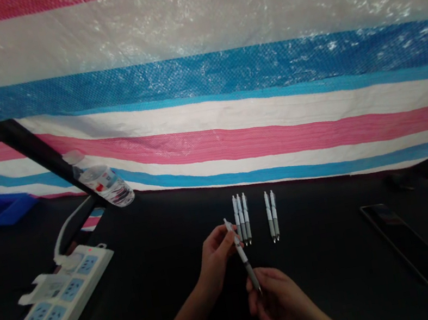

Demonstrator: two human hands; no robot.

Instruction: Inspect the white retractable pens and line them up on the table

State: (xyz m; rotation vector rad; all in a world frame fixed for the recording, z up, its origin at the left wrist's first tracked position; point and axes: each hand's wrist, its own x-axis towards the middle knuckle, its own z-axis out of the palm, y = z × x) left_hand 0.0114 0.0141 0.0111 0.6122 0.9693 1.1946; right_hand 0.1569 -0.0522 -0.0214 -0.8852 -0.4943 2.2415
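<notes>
A white pen with a grey grip (244,257) slants between my two hands above the black table. My left hand (216,256) is closed on its upper part, with the thumb along the barrel and the clicker end sticking out above. Lower down, the curled fingers of my right hand (277,295) close around the grey grip close to the tip, which points down towards me. Just beyond my hands lie three similar pens (242,218) side by side, tips towards me. To their right, two more pens (272,216) lie together the same way.
At left a white power strip (70,306) with a plugged-in cable lies by a black frame bar (28,140). A water bottle (106,185) leans behind it, near a blue tray (3,208). On the right rests a black phone (411,244). A striped sheet (235,139) hangs behind.
</notes>
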